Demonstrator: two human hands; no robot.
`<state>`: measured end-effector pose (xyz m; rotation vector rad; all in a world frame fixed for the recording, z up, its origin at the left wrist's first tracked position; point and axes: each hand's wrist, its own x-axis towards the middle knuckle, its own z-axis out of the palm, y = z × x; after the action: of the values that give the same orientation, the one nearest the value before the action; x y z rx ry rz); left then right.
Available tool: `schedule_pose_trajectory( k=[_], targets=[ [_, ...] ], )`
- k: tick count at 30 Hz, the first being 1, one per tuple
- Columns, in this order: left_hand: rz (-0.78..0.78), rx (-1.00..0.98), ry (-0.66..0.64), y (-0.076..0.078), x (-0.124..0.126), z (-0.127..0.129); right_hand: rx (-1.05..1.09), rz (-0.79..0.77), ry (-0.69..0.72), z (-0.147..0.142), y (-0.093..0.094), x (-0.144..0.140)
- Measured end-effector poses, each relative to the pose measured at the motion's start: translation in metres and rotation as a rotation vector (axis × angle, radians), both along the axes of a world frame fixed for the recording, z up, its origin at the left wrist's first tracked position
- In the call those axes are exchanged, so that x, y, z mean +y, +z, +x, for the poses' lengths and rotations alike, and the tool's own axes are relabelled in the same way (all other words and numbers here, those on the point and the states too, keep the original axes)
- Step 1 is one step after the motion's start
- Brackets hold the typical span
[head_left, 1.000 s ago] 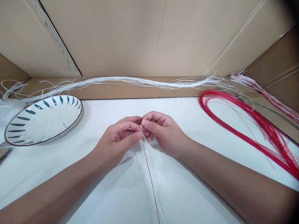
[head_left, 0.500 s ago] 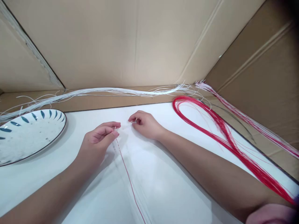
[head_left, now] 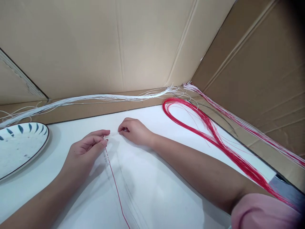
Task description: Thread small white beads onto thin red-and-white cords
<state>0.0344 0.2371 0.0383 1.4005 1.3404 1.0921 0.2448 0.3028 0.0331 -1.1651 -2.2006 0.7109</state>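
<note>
- Red thread (head_left: 116,187): upper end pinched by left hand (head_left: 88,146), trailing over table (head_left: 171,184).
- Right hand (head_left: 134,131): fingers curled; contents cannot be told.
- Step, apparently: working the thread's end; next move calls for steady left pinch.

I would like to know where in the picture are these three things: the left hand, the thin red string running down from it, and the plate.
Left hand (head_left: 82,153): head view, middle of the hand.
Red string (head_left: 116,187): head view, midway along its visible length.
Plate (head_left: 33,127): head view, far rim.
</note>
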Motion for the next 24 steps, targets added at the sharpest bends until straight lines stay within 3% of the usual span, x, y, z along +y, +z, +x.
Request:
schedule_pose_trajectory(
  k=[7,10,14,16,19,24],
  targets=[
    [-0.057,-0.042,-0.027,0.006,-0.005,0.004,0.115,-0.070,-0.096,0.002,-0.002,-0.004],
    [-0.035,-0.068,-0.084,0.006,-0.007,0.002,0.360,-0.252,-0.136,-0.001,-0.001,-0.008],
    [0.022,-0.110,-0.155,0.008,-0.008,0.003,0.935,-0.701,-0.003,-0.012,0.004,-0.022],
    [0.020,-0.121,-0.180,0.009,-0.008,0.004,1.071,-0.830,0.082,-0.016,0.007,-0.030],
    [0.016,-0.136,-0.201,0.012,-0.008,0.006,1.161,-0.931,0.168,-0.018,0.009,-0.035],
    [-0.010,-0.226,-0.244,0.015,-0.010,0.009,1.192,-0.955,0.225,-0.014,0.008,-0.035]
  ],
)
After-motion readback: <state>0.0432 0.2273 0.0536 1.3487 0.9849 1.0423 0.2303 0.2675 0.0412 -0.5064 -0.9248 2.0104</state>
